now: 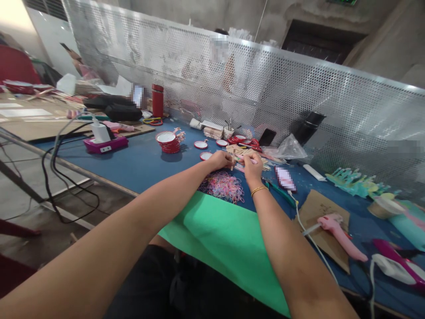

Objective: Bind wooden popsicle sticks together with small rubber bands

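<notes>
My left hand (222,160) has its fingers closed on a small flat wooden stick (233,158), which stands upright between the fingertips. Close beside it, my right hand (252,165) pinches a thin pink pen-like tool (246,158) that points toward the stick. Below both hands lies a tangled heap of small multicoloured rubber bands (224,187). Several pale wooden sticks (239,151) are spread just behind the hands. A round white disc with a red rim (206,156) lies left of my left hand, partly covered by it.
Red-rimmed discs stand stacked (168,144) at left, near a purple power strip (105,144). On the right are green-handled pliers (280,191), a phone (285,178) and a pink glue gun (341,237) on cardboard (314,208). A perforated metal screen (186,66) runs behind. Green cloth (226,235) hangs in front.
</notes>
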The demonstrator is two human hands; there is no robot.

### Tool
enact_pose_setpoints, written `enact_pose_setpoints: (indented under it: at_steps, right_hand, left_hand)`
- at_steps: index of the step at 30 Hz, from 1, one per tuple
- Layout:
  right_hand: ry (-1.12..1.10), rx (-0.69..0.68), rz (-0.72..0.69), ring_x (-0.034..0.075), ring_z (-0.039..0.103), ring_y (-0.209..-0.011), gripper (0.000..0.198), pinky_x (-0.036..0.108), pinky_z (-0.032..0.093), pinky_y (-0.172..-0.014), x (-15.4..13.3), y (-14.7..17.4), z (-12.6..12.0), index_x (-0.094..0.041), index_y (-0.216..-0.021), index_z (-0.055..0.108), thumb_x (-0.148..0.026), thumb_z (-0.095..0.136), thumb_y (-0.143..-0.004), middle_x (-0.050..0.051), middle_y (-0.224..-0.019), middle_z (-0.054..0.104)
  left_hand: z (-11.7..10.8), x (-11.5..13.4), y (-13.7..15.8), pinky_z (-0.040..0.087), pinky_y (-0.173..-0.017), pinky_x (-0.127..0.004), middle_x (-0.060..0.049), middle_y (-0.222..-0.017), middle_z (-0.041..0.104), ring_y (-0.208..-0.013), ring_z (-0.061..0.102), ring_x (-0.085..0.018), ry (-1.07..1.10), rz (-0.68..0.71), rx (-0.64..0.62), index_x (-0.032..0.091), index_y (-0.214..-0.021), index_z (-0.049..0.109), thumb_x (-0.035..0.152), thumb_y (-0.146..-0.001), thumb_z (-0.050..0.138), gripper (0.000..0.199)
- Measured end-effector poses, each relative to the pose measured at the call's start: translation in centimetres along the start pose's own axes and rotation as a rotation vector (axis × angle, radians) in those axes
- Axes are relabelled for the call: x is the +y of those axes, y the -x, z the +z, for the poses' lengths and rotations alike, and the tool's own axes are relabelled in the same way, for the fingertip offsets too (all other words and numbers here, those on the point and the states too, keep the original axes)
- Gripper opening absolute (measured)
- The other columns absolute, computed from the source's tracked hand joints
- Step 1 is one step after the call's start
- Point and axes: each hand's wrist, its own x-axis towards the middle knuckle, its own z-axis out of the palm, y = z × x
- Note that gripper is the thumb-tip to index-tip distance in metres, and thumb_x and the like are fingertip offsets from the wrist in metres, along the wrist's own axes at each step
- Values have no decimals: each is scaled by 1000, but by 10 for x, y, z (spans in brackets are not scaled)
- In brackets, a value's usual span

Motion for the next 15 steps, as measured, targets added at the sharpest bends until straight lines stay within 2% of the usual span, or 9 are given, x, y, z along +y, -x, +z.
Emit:
enact_pose_setpoints:
  at_steps: [5,10,15]
  right_hand:
    - [5,-35,-4,16,60,-57,11,28,47,-60,1,0,1,-21,-62,54,-29,54,-70,-3,-58,63]
    - [-1,17,7,15,59,-57,12,27,46,-59,3,-2,0,-21,-61,54,-28,53,-70,-3,-58,62]
    - [27,-21,-28,15,59,-60,12,27,47,-63,4,-1,1,-21,-61,53,-28,52,-70,-3,-59,63]
  left_hand:
    - [-1,1,1,38,-47,-18,1,-51,60,-47,49,-7,-51,27,-1,11,-56,67,20,-60,77,13]
    - [-2,-1,0,38,-47,-18,0,-56,63,-50,51,-8,-86,31,-2,12,-65,72,23,-60,77,14]
    - [-2,0,0,37,-47,-18,0,-53,62,-48,49,-7,-85,37,-9,11,-59,69,24,-60,77,15]
